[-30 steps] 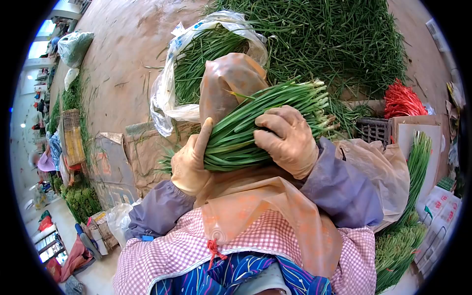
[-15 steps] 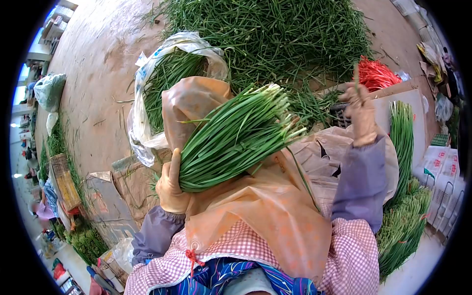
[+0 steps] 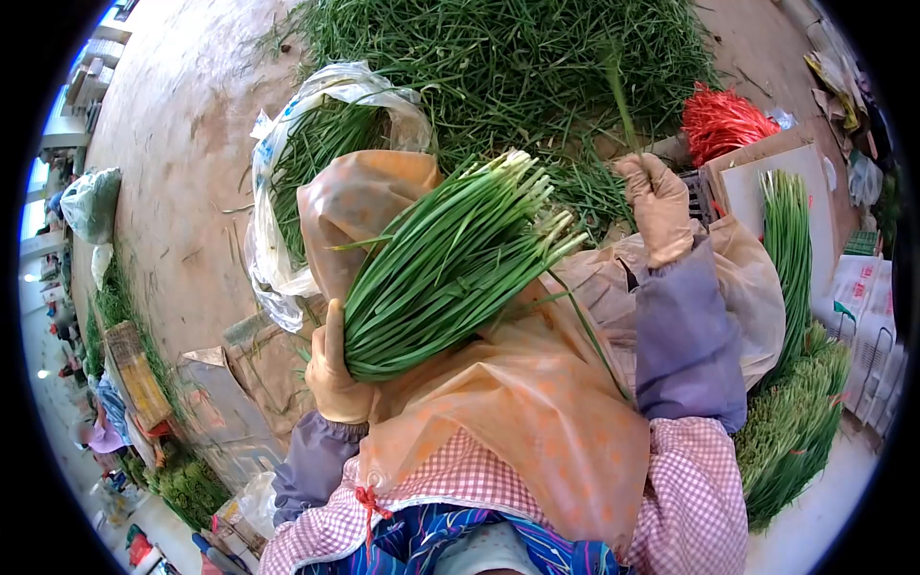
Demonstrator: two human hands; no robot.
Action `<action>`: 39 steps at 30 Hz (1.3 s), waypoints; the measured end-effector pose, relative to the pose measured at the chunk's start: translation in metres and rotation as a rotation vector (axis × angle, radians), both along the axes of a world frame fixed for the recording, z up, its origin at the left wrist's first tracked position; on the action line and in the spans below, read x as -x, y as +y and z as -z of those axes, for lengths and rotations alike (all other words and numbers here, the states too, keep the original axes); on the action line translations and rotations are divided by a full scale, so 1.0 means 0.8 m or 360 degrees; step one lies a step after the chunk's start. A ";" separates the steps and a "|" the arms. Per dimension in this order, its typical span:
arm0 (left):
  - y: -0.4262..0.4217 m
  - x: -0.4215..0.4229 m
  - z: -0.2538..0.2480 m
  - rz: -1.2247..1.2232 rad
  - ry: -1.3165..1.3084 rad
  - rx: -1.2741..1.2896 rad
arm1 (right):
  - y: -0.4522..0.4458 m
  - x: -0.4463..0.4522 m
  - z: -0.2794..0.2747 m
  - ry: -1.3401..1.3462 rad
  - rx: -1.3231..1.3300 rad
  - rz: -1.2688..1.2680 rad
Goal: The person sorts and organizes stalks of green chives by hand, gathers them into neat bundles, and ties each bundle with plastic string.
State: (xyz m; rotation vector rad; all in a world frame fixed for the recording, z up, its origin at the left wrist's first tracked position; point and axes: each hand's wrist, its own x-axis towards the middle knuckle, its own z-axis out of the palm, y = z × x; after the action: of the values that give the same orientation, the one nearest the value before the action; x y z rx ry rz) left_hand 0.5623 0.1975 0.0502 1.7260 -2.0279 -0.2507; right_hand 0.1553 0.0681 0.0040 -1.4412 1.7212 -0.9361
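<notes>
Scuffed brown surface [image 3: 182, 144], strewn with leaf scraps, spreads out ahead of the person I'm watching. Closest in, a thick bundle of garlic chives [image 3: 450, 278], by the look of it, lies aslant over an orange-tinted plastic apron [image 3: 498, 412], pale ends up toward the right. The gloved left hand [image 3: 337, 379] holds its leafy end, one digit standing along the side; the others are tucked out of my sight. The right hand [image 3: 659, 206], clear of the bundle, has its fingers [image 3: 644, 168] pinched narrow on a thin green blade [image 3: 623, 105], blurred toward the tip.

For this sort of handling, I'd want the left grip snug without bruising the leaves, and each stray drawn out singly, along the lie of the rest, so they don't tangle. One loose blade [image 3: 594, 337] hangs off the near side onto the apron and could snag; the pale ends sit unevenly and would take gentle levelling.

Farther out, a white plastic bag [image 3: 259, 220] lies around more greens, a loose green heap [image 3: 517, 57] spreads beyond, and red strips [image 3: 725, 125] sit near the right hand.
</notes>
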 end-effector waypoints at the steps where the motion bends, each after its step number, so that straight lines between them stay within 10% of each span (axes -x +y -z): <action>1: 0.001 0.000 0.001 -0.0004 0.0017 0.0000 | 0.004 -0.022 -0.034 0.0082 0.0018 -0.0276; 5: -0.004 0.003 -0.002 0.0041 0.0044 0.0012 | -0.008 -0.091 -0.044 0.0909 -0.0498 -0.1127; 9: 0.001 0.001 -0.009 0.0006 0.0037 -0.0045 | -0.014 -0.141 0.006 -0.0201 -0.0378 -0.1375; 13: -0.006 -0.017 -0.012 0.0044 0.0467 0.0262 | 0.000 -0.161 -0.026 -0.1155 -0.0340 -0.0872; 15: -0.018 -0.018 -0.025 0.0075 0.0874 0.0357 | -0.006 -0.164 -0.054 -0.0866 0.0121 -0.0662; 21: -0.016 -0.042 0.036 0.0019 0.0589 0.0151 | -0.043 -0.124 -0.084 -0.1768 0.0081 0.0086; 26: -0.003 -0.034 0.041 -0.0125 0.0718 -0.0026 | -0.056 0.019 -0.055 -0.1009 0.0544 0.0634; 39: -0.013 -0.026 0.050 -0.0108 0.0757 0.0108 | 0.039 -0.086 0.032 -0.2117 -0.0956 -0.0209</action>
State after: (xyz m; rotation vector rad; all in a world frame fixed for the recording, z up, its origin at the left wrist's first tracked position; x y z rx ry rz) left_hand 0.5833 0.1875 0.0105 1.5146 -1.6114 -0.5104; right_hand 0.2241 0.0993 -0.0220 -0.2932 0.7370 -0.8530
